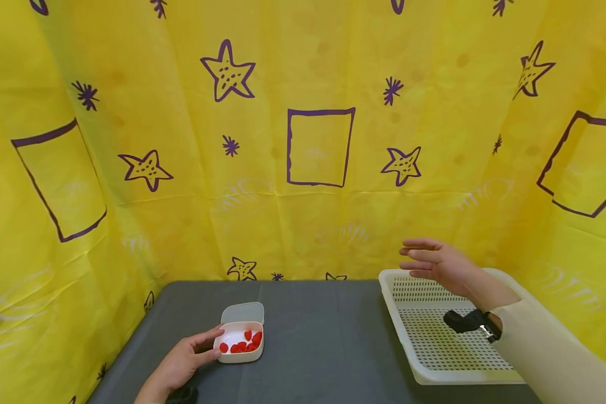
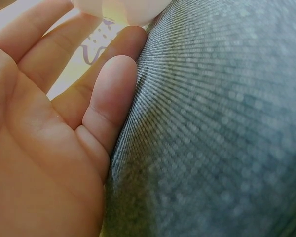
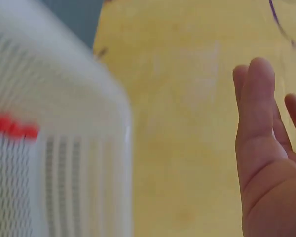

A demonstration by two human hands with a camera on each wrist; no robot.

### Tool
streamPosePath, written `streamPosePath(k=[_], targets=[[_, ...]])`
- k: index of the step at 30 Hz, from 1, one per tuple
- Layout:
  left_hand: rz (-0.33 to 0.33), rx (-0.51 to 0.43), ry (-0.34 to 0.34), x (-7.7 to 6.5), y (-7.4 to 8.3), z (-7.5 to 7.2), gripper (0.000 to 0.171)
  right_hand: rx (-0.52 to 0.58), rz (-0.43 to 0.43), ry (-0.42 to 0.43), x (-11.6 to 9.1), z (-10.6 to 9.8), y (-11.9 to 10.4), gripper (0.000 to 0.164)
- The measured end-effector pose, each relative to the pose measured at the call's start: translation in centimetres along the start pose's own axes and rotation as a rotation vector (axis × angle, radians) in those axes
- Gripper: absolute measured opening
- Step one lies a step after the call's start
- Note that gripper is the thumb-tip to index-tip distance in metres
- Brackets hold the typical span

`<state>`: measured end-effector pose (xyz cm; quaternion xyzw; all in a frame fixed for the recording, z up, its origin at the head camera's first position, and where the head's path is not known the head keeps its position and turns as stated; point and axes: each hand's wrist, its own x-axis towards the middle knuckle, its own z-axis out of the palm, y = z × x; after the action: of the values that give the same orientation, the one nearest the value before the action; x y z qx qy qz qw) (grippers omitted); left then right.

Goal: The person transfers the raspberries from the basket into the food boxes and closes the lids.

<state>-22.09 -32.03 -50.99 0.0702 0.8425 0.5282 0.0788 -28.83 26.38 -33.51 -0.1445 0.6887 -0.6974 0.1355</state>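
Note:
At the left of the table, my left hand (image 1: 182,360) holds the left end of a small white lidded box (image 1: 238,359), thumb on the near side and fingers on the far side. Several small red berry-like pieces (image 1: 242,346) lie inside it, and its pale lid (image 1: 243,312) is folded back. In the left wrist view, the fingertips (image 2: 117,74) reach the box's pale underside beside the dark cloth. My right hand (image 1: 436,262) is raised over the far part of a white plastic basket (image 1: 406,336), fingers extended with nothing held.
Red pieces (image 3: 12,127) show in the basket in the right wrist view; in the head view my forearm covers part of it. Dark grey cloth (image 1: 323,342) covers the table. A yellow patterned curtain (image 1: 313,235) hangs behind and along both sides.

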Motion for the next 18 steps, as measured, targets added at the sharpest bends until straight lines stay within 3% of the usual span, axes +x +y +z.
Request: streamPosePath(k=[3,8,18], targets=[[0.006,0.005,-0.003,0.0,0.1,0.1,0.055,-0.041,0.042,-0.004,-1.5,-2.5,0.8,0.029],[-0.003,0.005,-0.006,0.1,0.2,0.1,0.055,-0.146,0.168,-0.065,-2.7,-5.1,3.5,0.057],[0.01,-0.012,-0.014,-0.1,-0.1,0.0,0.055,-0.205,0.316,-0.043,-1.4,-5.0,9.6,0.063]])
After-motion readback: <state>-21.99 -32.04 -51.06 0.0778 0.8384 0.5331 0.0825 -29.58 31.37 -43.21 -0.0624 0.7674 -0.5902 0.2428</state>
